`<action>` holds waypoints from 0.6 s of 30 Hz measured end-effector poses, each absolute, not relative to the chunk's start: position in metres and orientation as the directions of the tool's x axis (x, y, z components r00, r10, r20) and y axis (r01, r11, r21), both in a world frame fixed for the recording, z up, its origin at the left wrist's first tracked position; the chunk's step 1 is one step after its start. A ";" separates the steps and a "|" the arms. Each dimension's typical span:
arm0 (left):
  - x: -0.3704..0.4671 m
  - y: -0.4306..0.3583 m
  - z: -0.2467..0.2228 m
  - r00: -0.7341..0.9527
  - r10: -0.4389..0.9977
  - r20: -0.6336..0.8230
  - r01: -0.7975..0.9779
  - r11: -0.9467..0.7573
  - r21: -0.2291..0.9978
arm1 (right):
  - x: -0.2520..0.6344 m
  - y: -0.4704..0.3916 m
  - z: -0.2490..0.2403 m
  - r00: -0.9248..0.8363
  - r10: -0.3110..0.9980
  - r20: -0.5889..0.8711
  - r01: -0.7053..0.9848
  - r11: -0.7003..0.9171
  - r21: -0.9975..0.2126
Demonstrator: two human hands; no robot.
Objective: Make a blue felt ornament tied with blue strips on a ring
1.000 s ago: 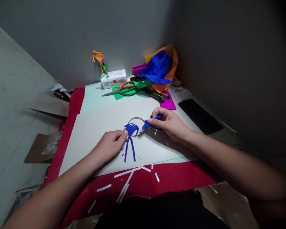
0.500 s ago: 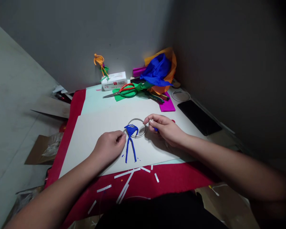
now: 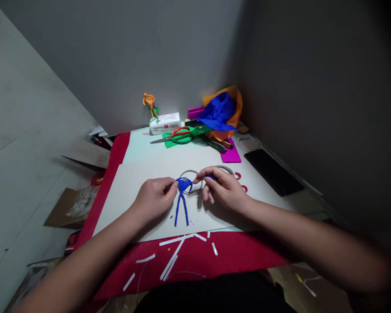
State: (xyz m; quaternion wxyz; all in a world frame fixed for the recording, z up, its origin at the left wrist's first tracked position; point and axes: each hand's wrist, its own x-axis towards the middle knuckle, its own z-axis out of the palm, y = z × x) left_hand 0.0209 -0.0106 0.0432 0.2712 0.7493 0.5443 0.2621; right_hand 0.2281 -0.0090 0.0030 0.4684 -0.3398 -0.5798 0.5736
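A flat blue stick figure (image 3: 184,185), with a triangular body and two thin legs, lies on the white board. My left hand (image 3: 156,195) is closed in a pinch at the figure's left arm end. My right hand (image 3: 226,187) hovers right of the figure, fingers bent. A small blue piece (image 3: 211,176) shows between its index finger and thumb; its exact shape is hidden. Under the figure's upper part lies a coil of grey wire (image 3: 198,190). Behind my right hand are another wire coil (image 3: 227,168) and a red-rimmed ring-like thing (image 3: 244,188), partly covered.
Red-and-green-handled scissors (image 3: 179,135), pliers (image 3: 219,146) and crumpled blue paper (image 3: 220,111) lie at the back. An orange figure (image 3: 149,102) stands by a white box (image 3: 165,123). A black phone (image 3: 273,172) lies right. White strips (image 3: 169,266) litter the red cloth (image 3: 228,254).
The view has shifted, so the table sits lower and farther right. My left fingers have come onto the figure's arm. My right hand has moved closer to the figure, its fingers more spread.
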 end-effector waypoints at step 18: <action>0.092 0.033 0.094 0.084 0.981 0.176 -0.384 -0.131 0.914 | 0.211 0.000 0.073 -0.121 0.802 0.584 0.196 0.596 -0.778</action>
